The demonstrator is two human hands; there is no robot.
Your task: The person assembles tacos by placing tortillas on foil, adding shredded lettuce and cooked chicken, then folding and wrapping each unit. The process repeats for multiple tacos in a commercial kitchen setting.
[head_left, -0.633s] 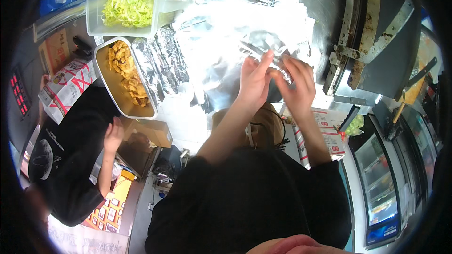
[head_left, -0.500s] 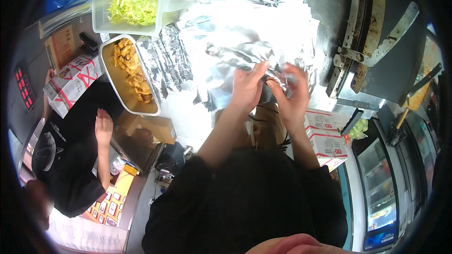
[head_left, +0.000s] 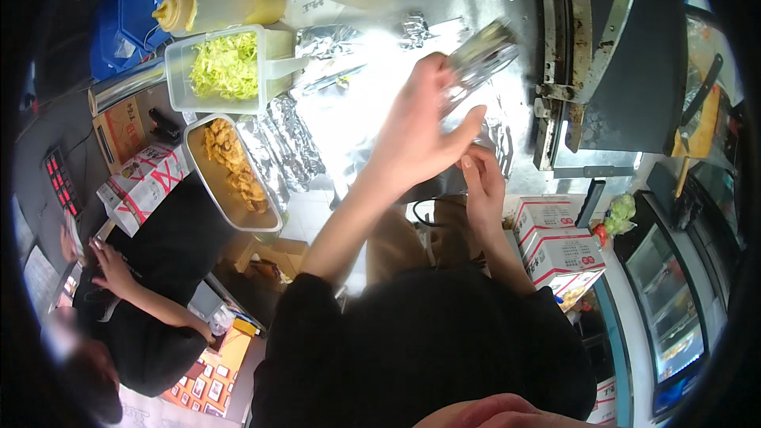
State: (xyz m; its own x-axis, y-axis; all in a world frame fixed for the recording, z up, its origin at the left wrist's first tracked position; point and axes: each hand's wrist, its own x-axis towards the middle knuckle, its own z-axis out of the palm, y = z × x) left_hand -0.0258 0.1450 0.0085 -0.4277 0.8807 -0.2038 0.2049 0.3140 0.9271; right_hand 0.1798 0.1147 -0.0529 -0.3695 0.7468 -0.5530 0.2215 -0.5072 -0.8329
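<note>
My left hand (head_left: 412, 131) reaches over the bright steel worktop, its fingers and thumb closed round a foil-wrapped roll (head_left: 482, 59) that is smeared by motion. Close to the counter's front edge, my right hand (head_left: 485, 186) has its fingers curled together beside crumpled foil (head_left: 495, 131); whether it pinches the foil is hidden. Strong glare washes out the foil sheets between the hands and the tubs. Left of them stand a clear tub of shredded lettuce (head_left: 226, 67) and a tray of cooked meat pieces (head_left: 234, 166). Several foil-wrapped rolls (head_left: 289, 147) lie beside the tray.
Sauce bottles (head_left: 238, 8) stand at the back left. A hinged press or griddle (head_left: 626, 71) occupies the right side, with a knife (head_left: 701, 91) beyond it. Stacked cartons (head_left: 559, 250) sit below on the right. A co-worker in black (head_left: 151, 293) stands at the left.
My left hand has moved up and away from my right, now with a foil-wrapped roll in it. My right hand's fingers have drawn together. The view has shifted, showing sauce bottles; the co-worker's arm has moved.
</note>
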